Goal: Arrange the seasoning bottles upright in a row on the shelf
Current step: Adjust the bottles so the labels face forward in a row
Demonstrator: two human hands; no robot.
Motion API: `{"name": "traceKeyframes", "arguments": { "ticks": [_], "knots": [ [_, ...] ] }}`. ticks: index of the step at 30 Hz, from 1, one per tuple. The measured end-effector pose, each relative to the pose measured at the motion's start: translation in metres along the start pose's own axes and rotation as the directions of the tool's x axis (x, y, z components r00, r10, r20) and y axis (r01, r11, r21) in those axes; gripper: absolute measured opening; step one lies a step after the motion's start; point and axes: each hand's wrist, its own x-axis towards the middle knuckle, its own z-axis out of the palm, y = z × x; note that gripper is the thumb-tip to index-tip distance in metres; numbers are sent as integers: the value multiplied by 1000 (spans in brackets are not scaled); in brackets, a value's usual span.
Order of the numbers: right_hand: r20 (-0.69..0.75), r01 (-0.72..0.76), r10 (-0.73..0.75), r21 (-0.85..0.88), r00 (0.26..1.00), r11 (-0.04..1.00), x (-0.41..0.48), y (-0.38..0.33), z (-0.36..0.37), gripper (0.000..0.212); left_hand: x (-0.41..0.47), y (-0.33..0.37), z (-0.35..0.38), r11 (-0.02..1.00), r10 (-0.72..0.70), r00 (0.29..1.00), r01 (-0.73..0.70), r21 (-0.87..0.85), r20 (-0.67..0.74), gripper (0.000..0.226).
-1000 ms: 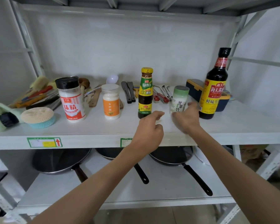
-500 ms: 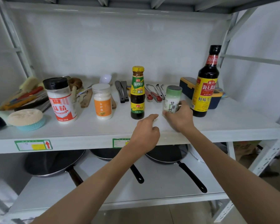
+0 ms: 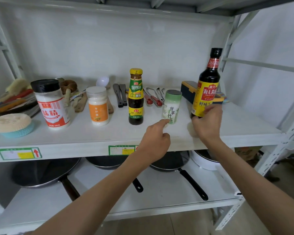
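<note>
Shelf, five seasoning bottles upright | my right hand clasps the soy sauce bottle at its base, 3 o'clock end of the row | my left hand loosely curled, forefinger touching the bamboo salt shaker, holding nothing | oyster sauce bottle at 12 o'clock.

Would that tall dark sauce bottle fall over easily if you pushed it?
Probably. The soy bottle is tall and narrow with a small base, so a shove near its neck could tip it. It looks nearly full of dark liquid, so likely heavy. The right hand grips it low, which should keep it steady.
</note>
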Motion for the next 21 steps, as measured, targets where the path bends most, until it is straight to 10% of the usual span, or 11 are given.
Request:
{"name": "traceKeyframes", "arguments": {
  "ticks": [6, 21],
  "knots": [
    [96, -145, 143, 21, 985, 989, 21, 13, 5, 78, -1, 18, 20, 998, 31, 1000, -31, -47, 5, 54],
    [167, -72, 71, -1, 983, 997, 11, 13, -15, 65, 34, 54, 50, 973, 27, 997, -11, -232, 67, 46]
  ]
}}
